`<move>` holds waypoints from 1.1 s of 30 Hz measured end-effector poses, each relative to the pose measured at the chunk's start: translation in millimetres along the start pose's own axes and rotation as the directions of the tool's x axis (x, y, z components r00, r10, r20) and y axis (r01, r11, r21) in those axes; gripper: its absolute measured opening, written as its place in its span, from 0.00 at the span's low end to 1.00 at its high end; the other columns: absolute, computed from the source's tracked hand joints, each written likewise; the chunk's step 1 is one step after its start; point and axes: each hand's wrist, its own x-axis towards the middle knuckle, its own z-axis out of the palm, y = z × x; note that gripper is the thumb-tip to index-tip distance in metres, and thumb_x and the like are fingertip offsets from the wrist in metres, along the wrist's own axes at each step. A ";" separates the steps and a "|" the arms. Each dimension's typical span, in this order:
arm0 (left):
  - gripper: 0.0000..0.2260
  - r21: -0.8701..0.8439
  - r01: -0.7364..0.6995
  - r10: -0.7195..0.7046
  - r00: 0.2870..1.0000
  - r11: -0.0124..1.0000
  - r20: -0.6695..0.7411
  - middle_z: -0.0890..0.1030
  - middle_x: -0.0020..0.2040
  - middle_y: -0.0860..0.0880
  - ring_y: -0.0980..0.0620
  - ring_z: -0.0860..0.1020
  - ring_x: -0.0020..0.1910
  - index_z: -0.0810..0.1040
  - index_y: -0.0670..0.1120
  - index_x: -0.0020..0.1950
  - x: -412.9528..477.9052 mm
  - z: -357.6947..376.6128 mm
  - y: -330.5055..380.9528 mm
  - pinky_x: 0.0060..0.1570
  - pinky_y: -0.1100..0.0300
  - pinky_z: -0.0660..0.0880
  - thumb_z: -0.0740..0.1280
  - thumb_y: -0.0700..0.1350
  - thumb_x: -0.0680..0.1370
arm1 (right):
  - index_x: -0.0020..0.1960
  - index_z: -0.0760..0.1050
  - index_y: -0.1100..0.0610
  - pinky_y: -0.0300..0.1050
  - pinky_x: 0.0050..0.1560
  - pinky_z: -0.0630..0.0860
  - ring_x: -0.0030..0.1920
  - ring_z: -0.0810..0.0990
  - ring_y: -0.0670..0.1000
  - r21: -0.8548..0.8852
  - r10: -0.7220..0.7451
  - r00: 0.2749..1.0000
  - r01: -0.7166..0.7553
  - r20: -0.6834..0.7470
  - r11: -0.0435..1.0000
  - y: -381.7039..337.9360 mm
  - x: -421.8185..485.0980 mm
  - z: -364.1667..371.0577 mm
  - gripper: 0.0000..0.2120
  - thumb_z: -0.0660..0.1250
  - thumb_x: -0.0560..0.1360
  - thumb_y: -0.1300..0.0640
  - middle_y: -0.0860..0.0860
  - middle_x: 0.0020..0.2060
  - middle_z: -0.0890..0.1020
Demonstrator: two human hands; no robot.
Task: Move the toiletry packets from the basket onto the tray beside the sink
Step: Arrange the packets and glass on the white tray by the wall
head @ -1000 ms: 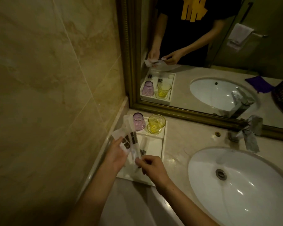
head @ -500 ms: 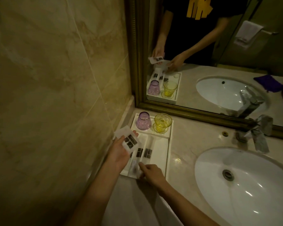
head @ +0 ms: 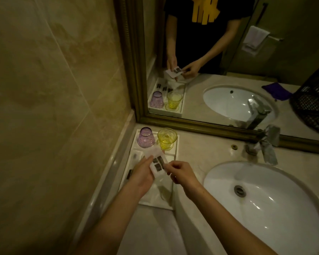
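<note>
Both hands are over the white tray (head: 170, 204) in the corner of the desk (head: 201, 150), right by the marble wall. The left hand (head: 143, 176) has a small fan of toiletry packets (head: 156, 162), white sachets with dark labels, pinched between thumb and curled fingers (head: 147, 159), held just above the tray's near compartment. The right hand (head: 180, 172) comes in from the sink side, its fingertips closed on the right edge of the same bundle, so both hands have hold of it. Under the hands, a couple of dark-labelled packets (head: 130, 174) already lie in the tray along its left edge, partly hidden by the left wrist. At the tray's far end stand two tumblers side by side: a purple glass (head: 145, 137) upside down on the left, a yellow glass (head: 166, 138) upright on the right, with the top corner of the held packets nearly reaching the yellow one. The sink (head: 265, 205) sits well to the right, the tap (head: 267, 144) behind it. In the mirror (head: 228, 70), the dark mesh basket (head: 313, 105) shows at the far right edge, reflected only, well apart from the tray.
</note>
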 end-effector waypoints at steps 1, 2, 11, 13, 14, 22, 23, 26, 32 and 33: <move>0.15 0.041 0.006 -0.006 1.000 0.999 -0.005 0.80 0.64 0.37 0.39 0.79 0.61 0.74 0.41 0.69 -0.2 1.1 -2.0 0.65 0.41 0.73 0.60 0.42 0.83 | 0.42 0.81 0.67 0.38 0.25 0.63 0.24 0.67 0.46 -0.011 -0.003 0.999 0.003 -0.034 1.000 2.1 3.6 -3.0 0.13 0.73 0.77 0.57 0.54 0.30 0.75; 0.14 0.105 0.003 -0.002 1.000 0.994 -0.018 0.81 0.63 0.38 0.41 0.80 0.60 0.75 0.43 0.68 0.4 0.5 -3.6 0.60 0.45 0.76 0.61 0.43 0.83 | 0.41 0.82 0.67 0.38 0.25 0.63 0.24 0.67 0.46 -0.017 0.004 0.997 -0.005 -0.080 1.000 5.0 7.4 -6.1 0.12 0.73 0.77 0.57 0.54 0.29 0.76; 0.19 0.682 -0.033 0.155 0.981 0.730 -0.118 0.80 0.59 0.43 0.46 0.78 0.60 0.77 0.45 0.64 -5.7 -32.3 -11.5 0.59 0.55 0.73 0.70 0.46 0.73 | 0.33 0.83 0.57 0.45 0.37 0.77 0.25 0.76 0.48 -0.237 0.162 0.938 -0.240 -0.307 0.941 53.5 49.2 -11.4 0.13 0.74 0.74 0.53 0.51 0.27 0.83; 0.15 0.790 -0.084 0.205 0.977 0.608 -0.054 0.81 0.60 0.42 0.45 0.78 0.61 0.77 0.43 0.64 -7.8 -36.5 -14.2 0.59 0.58 0.72 0.69 0.39 0.77 | 0.32 0.83 0.56 0.46 0.36 0.81 0.22 0.78 0.46 -0.302 0.145 0.943 -0.238 -0.299 0.923 57.8 54.8 -8.9 0.13 0.75 0.74 0.53 0.48 0.23 0.81; 0.15 0.840 -0.114 0.223 0.975 0.530 -0.008 0.80 0.61 0.42 0.46 0.77 0.62 0.77 0.41 0.65 -7.6 -39.1 -15.9 0.58 0.60 0.72 0.67 0.36 0.78 | 0.34 0.83 0.57 0.47 0.37 0.83 0.22 0.80 0.46 -0.338 0.114 0.949 -0.215 -0.294 0.916 58.5 56.2 -8.1 0.13 0.75 0.74 0.52 0.48 0.23 0.82; 0.23 0.959 -0.280 0.252 0.925 -0.051 0.284 0.70 0.75 0.44 0.48 0.67 0.74 0.68 0.44 0.75 -11.0 -74.4 -25.3 0.74 0.57 0.61 0.62 0.36 0.80 | 0.48 0.72 0.55 0.48 0.38 0.71 0.44 0.80 0.58 -0.911 -0.438 0.898 0.150 -0.037 0.384 62.7 54.3 -12.2 0.08 0.69 0.75 0.52 0.53 0.44 0.80; 0.23 0.949 -0.295 0.252 0.915 -0.112 0.314 0.68 0.76 0.44 0.48 0.64 0.76 0.66 0.44 0.76 -10.3 -80.4 -27.4 0.75 0.57 0.58 0.62 0.37 0.80 | 0.50 0.74 0.55 0.49 0.42 0.70 0.49 0.79 0.58 -0.935 -0.462 0.885 0.209 0.056 0.287 61.7 56.9 -12.5 0.07 0.69 0.75 0.55 0.53 0.48 0.80; 0.26 0.887 -0.326 0.204 0.892 -0.327 0.404 0.63 0.79 0.48 0.50 0.57 0.79 0.62 0.46 0.79 -7.7 -93.5 -30.9 0.77 0.56 0.53 0.61 0.39 0.81 | 0.64 0.75 0.51 0.56 0.70 0.63 0.72 0.69 0.57 -0.955 -0.393 0.887 0.290 0.241 0.068 61.7 67.8 -14.4 0.15 0.65 0.78 0.56 0.51 0.67 0.75; 0.28 0.802 -0.317 0.104 0.901 -0.507 0.421 0.63 0.79 0.51 0.47 0.55 0.80 0.61 0.50 0.79 -0.1 -103.3 -35.6 0.77 0.50 0.48 0.64 0.47 0.80 | 0.69 0.72 0.50 0.69 0.77 0.47 0.79 0.59 0.56 -0.959 -0.284 0.917 0.278 0.280 -0.051 55.0 77.1 -14.1 0.18 0.64 0.80 0.52 0.52 0.72 0.73; 0.28 0.798 -0.316 0.099 0.902 -0.513 0.421 0.63 0.79 0.51 0.47 0.55 0.80 0.61 0.50 0.79 1.2 -104.2 -37.4 0.77 0.49 0.48 0.65 0.47 0.79 | 0.69 0.73 0.50 0.69 0.77 0.47 0.79 0.59 0.57 -0.959 -0.282 0.917 0.281 0.282 -0.045 53.4 78.2 -14.2 0.18 0.64 0.79 0.52 0.52 0.72 0.73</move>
